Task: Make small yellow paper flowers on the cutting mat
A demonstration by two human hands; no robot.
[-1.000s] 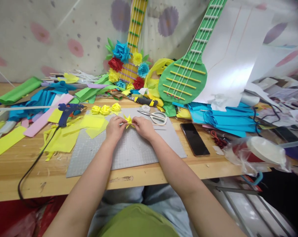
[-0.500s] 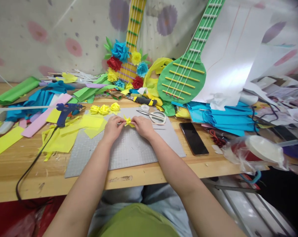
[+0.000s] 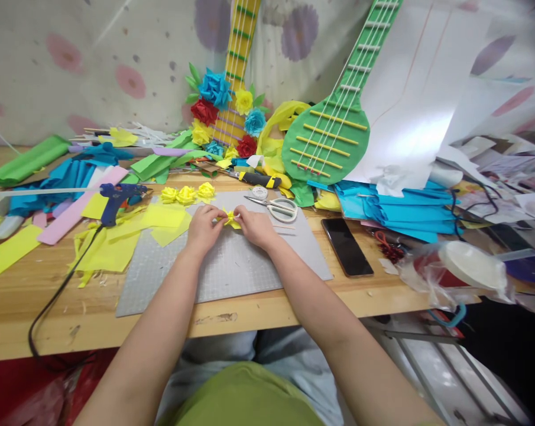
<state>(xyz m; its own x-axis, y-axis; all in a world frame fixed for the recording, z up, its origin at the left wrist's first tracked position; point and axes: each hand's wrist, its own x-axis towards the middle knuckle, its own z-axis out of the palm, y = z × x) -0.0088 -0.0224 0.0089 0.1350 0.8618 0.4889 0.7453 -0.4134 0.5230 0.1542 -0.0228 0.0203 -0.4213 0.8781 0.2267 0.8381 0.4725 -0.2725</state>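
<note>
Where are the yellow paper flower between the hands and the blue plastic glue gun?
Yellow paper flower point(image 3: 231, 220): head view, on its middle.
Blue plastic glue gun point(image 3: 112, 208): head view, on its handle.

We pinch a yellow paper flower point(image 3: 231, 220) over the grey cutting mat point(image 3: 236, 266) with our left hand point(image 3: 204, 229) and right hand point(image 3: 255, 226). Scissors point(image 3: 269, 204) lie on the mat's far right, a phone point(image 3: 347, 247) just right of it, a blue glue gun point(image 3: 115, 203) left of it.

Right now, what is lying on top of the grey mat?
On the mat lie scissors, a thin stick and part of the yellow sheets. Above it, the left hand and right hand hold a yellow paper piece. Mat areas under sheets and hands are hidden.
</note>
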